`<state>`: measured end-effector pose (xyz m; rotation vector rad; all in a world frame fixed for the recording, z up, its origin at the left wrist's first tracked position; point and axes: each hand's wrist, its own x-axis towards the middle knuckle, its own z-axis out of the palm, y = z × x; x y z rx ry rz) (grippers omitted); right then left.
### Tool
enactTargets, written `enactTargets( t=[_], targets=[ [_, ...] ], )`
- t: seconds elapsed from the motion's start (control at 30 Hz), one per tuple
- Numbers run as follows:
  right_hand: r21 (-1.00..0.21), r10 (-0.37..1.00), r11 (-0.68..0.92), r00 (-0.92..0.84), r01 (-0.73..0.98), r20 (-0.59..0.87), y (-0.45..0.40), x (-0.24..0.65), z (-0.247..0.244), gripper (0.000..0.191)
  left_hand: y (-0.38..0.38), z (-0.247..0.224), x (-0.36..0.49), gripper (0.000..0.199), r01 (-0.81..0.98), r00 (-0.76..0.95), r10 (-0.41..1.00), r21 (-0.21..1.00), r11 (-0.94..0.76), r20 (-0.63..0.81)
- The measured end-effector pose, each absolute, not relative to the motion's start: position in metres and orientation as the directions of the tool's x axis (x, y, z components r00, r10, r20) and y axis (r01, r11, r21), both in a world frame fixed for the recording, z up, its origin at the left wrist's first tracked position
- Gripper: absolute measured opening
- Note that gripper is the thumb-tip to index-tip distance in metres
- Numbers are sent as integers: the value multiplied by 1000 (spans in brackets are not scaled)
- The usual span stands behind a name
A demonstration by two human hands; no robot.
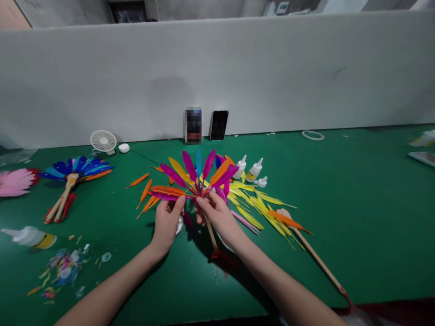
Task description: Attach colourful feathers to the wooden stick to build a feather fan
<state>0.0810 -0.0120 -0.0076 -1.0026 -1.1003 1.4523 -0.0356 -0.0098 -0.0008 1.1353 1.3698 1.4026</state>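
Note:
A feather fan (190,166) with magenta, orange, yellow and blue feathers spreads upward from a wooden handle (211,233) with red at its lower end. My right hand (219,215) is closed around the fan's base, where the quills meet the handle. At the fan's left side, my left hand (166,226) pinches the magenta feather (166,196) near its quill, with an orange feather just above it. A round white lid-like item shows partly behind my left hand. Loose orange feathers (145,192) lie to the left, and yellow feathers (249,217) lie to the right.
Two white glue bottles (254,170) stand behind the yellow feathers; another bottle (32,237) lies at left near colourful scraps (64,267). Blue feather fans (76,168) lie at far left. A wooden stick (319,258) rests at right. Phones (219,125) lean against the white partition (272,77).

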Motion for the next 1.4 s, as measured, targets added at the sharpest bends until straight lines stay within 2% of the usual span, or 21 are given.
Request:
enactTargets(
  t=[0.27, 0.5, 0.77, 1.07, 1.4],
  targets=[
    [-972, 988, -71, -148, -225, -38, -12, 81, -9, 21, -6, -8, -40, 28, -37, -274, 960, 997, -70, 57],
    [-971, 989, -76, -142, -225, -45, -12, 80, -9, 21, -8, -7, -38, 30, -48, -280, 960, 999, -20, 6],
    [-976, 988, -76, -146, -204, -46, -12, 81, -9, 23, -7, -13, -39, 33, -48, -294, 955, 998, -48, 31],
    [-976, 983, -58, -183, -208, -19, -11, 80, -7, 16, -9, -2, -36, 30, -20, -198, 980, 1000, 10, -14],
    [-972, 977, -71, -212, -226, -22, -12, 79, -8, 13, -9, 2, -34, 18, 36, -171, 985, 999, -22, 28]
  ],
)
